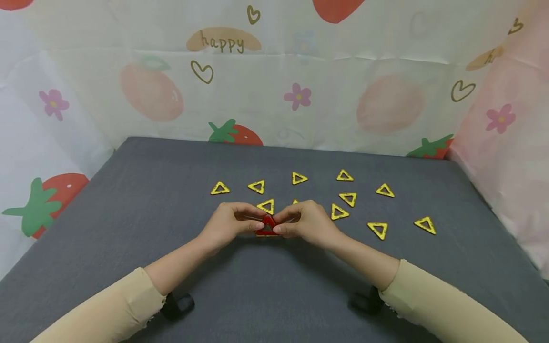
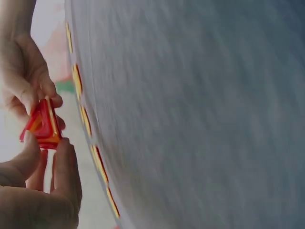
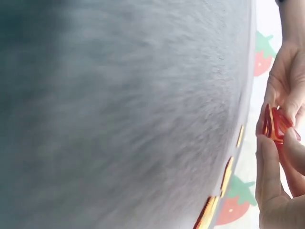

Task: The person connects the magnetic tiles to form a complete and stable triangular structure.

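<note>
I have the left hand (image 1: 229,222) and right hand (image 1: 310,223) pinching one red-and-yellow triangular plastic-looking piece (image 1: 269,219); uneven pressure could drop it deskward.

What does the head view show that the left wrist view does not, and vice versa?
Only the head view shows the "happy" lettering and both cream sleeves.
Only the left wrist view shows the yellow triangles nearly edge-on.
Both share the left hand and right hand holding the red triangular piece, the yellow triangles and the grey table.
</note>
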{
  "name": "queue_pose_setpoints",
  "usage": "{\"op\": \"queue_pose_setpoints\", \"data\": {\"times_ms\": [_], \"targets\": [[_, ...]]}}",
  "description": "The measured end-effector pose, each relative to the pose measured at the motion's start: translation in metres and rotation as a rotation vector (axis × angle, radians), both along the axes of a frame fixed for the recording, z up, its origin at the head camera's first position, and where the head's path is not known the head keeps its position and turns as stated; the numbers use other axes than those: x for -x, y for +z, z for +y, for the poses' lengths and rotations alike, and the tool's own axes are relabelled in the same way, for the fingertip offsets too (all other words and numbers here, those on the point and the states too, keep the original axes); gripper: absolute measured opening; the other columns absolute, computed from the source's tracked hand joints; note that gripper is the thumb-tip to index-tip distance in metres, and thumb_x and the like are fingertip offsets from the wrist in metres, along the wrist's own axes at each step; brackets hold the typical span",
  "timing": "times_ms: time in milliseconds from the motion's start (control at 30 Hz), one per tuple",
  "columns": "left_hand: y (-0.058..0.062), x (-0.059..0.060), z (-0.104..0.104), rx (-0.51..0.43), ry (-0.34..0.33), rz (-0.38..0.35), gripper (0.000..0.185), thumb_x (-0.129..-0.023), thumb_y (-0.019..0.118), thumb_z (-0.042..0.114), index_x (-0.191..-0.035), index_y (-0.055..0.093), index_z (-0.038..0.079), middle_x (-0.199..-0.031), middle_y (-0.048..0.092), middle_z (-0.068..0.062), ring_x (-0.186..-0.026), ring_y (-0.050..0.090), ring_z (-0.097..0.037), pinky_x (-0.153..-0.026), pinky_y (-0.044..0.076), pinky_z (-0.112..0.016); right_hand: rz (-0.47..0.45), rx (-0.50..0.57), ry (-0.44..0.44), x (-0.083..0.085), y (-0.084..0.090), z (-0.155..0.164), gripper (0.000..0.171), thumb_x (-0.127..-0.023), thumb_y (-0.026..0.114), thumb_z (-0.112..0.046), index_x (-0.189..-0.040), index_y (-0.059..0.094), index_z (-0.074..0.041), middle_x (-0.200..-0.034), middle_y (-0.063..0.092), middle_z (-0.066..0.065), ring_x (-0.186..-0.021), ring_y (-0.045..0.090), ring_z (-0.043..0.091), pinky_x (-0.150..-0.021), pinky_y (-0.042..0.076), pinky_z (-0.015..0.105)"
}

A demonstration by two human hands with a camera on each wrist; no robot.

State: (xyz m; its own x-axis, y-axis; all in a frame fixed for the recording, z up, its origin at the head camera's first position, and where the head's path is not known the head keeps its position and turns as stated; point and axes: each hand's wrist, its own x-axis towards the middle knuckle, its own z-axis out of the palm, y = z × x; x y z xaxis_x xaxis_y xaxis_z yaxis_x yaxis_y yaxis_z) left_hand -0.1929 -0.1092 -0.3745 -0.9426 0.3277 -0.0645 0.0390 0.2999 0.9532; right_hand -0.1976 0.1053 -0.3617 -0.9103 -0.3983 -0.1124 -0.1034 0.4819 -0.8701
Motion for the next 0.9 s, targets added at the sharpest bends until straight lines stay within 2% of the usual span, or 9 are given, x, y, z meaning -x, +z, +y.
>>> {"op": "queue_pose_setpoints", "data": {"times_ms": [200, 533, 900], "targets": [[0.004, 0.011, -0.027, 0.039, 0.036, 0.065, 0.027, -0.079, 0.074, 0.024, -0.104, 0.071, 0.013, -0.104, 0.071, -0.009, -0.085, 0.067, -0.015, -0.077, 0.055, -0.035, -0.027, 0.119, -0.032, 0.013, -0.002, -0.026, 0.020, -0.078, 0.074, -0.019, -0.096, 0.074, -0.011, -0.099, 0.072, 0.009, -0.078, 0.071, 0.014, -0.069, 0.058, 0.030], [0.006, 0.029, -0.070, 0.080, 0.088, 0.079, 0.031, -0.081, 0.072, 0.026, -0.105, 0.070, 0.006, -0.107, 0.068, -0.011, -0.088, 0.064, -0.011, -0.078, 0.055, -0.030, -0.061, 0.232, -0.064, 0.035, -0.005, -0.071, 0.021, -0.081, 0.071, -0.024, -0.094, 0.074, -0.008, -0.100, 0.072, 0.010, -0.077, 0.071, 0.014, -0.070, 0.058, 0.031], [0.011, 0.046, -0.121, 0.184, 0.073, 0.095, 0.042, -0.084, 0.067, 0.035, -0.113, 0.065, 0.005, -0.101, 0.069, 0.006, -0.091, 0.063, -0.004, -0.084, 0.053, -0.031, -0.111, 0.355, -0.107, 0.052, -0.007, -0.126, 0.021, -0.082, 0.069, -0.017, -0.099, 0.072, -0.005, -0.105, 0.069, 0.015, -0.083, 0.071, 0.022, -0.071, 0.057, 0.029]]}}
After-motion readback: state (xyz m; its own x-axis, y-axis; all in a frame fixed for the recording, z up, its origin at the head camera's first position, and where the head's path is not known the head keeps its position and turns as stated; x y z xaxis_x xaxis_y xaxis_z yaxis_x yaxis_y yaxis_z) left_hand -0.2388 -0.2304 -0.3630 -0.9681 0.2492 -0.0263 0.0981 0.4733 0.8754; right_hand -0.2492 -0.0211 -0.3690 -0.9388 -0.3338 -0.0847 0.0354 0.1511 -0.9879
